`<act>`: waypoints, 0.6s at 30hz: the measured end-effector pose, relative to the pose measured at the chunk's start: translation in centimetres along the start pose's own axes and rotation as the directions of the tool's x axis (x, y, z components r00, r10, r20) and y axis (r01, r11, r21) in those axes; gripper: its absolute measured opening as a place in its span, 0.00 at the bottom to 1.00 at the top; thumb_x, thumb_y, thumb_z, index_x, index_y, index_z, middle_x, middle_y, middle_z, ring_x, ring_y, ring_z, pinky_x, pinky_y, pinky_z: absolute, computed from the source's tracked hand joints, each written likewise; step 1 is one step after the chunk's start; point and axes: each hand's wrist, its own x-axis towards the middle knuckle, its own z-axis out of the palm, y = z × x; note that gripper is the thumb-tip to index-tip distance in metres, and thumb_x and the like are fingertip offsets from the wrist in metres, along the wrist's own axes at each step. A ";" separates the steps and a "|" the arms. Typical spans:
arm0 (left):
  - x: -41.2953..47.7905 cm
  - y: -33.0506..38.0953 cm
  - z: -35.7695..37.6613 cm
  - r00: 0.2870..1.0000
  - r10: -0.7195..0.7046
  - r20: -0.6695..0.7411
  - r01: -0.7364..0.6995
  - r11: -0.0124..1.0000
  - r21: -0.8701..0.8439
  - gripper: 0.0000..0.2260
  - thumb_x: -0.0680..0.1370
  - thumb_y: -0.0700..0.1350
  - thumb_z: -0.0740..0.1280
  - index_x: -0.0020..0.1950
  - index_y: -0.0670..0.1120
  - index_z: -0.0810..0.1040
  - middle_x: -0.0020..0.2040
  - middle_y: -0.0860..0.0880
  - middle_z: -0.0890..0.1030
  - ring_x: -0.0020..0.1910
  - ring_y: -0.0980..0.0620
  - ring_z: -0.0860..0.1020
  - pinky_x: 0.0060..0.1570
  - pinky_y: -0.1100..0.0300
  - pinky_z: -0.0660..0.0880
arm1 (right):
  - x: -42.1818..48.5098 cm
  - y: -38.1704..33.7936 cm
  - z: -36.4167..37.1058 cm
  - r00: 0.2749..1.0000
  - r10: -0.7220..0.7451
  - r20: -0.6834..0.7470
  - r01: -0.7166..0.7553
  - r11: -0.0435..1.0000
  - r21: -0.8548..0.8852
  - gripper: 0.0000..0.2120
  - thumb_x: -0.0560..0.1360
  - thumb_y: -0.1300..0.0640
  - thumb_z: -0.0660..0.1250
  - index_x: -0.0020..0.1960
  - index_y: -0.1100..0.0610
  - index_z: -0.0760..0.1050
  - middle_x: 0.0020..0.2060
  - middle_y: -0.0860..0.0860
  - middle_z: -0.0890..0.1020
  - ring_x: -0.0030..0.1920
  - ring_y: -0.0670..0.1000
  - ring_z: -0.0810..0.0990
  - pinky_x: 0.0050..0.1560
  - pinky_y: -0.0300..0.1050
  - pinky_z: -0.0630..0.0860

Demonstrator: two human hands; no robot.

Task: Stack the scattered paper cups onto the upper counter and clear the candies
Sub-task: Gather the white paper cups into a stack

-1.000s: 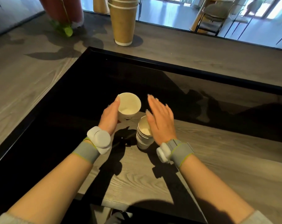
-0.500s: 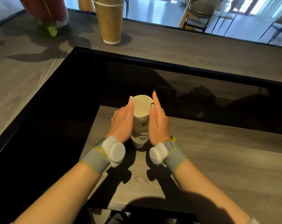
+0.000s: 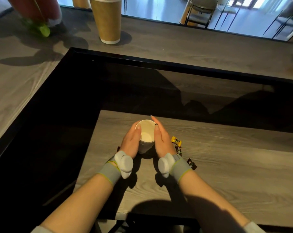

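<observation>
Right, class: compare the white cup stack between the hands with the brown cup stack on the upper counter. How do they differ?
The white cup stack sits on the lower counter, pressed between the left hand and right hand; the brown cup stack stands untouched on the upper counter. The white one looks shorter; the brown one runs out of frame. Both stand upright.

Strong daylight enters from the windows beyond the upper worktop (image 3: 176, 46) and falls toward the camera, so the brown cup stack (image 3: 107, 21) on it throws a shadow to its right. Nearer than that worktop, the black recess is almost featureless dark. The lower worktop (image 3: 226, 162) is dimmer, crossed by soft shadows of the hands (image 3: 146, 140) and forearms, with a large rounded shadow at its near edge. The windows are blown out. Straight edges bow toward the corners, and fine detail is slightly soft.
</observation>
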 end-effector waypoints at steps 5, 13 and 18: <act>0.5 0.3 -0.3 0.990 -0.135 0.047 0.141 0.981 -0.134 0.15 0.81 0.53 0.50 0.64 0.53 0.69 0.60 0.50 0.75 0.60 0.53 0.74 0.55 0.63 0.70 | 0.5 -0.8 0.4 0.988 0.145 0.050 -0.153 0.955 0.255 0.18 0.82 0.55 0.46 0.69 0.55 0.65 0.58 0.49 0.74 0.56 0.43 0.73 0.48 0.19 0.68; 1.3 -0.7 0.1 0.942 -0.331 0.064 0.336 0.912 -0.234 0.40 0.62 0.79 0.54 0.64 0.55 0.74 0.61 0.49 0.80 0.60 0.49 0.77 0.66 0.47 0.69 | 1.8 1.4 2.9 0.905 0.405 0.126 -0.421 0.818 0.393 0.50 0.57 0.20 0.50 0.70 0.48 0.64 0.68 0.51 0.72 0.67 0.52 0.70 0.71 0.53 0.64; 1.4 4.9 -0.1 0.958 -0.281 0.057 0.285 0.911 -0.298 0.34 0.70 0.72 0.54 0.61 0.48 0.76 0.59 0.45 0.80 0.59 0.46 0.78 0.65 0.47 0.70 | 2.3 -3.1 2.2 0.922 0.386 0.024 -0.345 0.795 0.499 0.48 0.57 0.22 0.49 0.68 0.48 0.66 0.63 0.53 0.75 0.62 0.54 0.74 0.61 0.50 0.71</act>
